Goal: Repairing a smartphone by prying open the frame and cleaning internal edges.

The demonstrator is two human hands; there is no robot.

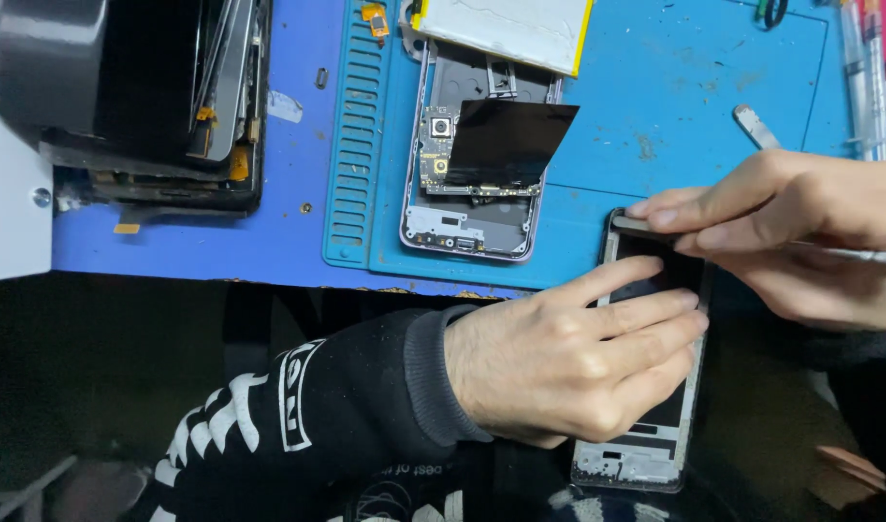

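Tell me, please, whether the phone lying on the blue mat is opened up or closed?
Opened up: the phone has no cover, and its circuit board with camera lenses is bare on the blue mat.

view: one head-worn camera | aim: steeply down, near top-down, over the bench edge | range: close, left hand centre-low, right hand at right edge | beyond the hands: blue mat across the top | nearer than them: dark lap | shared views: none, single view

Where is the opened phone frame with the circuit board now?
In the head view, the opened phone frame lies on the blue mat, upper centre, left of both hands.
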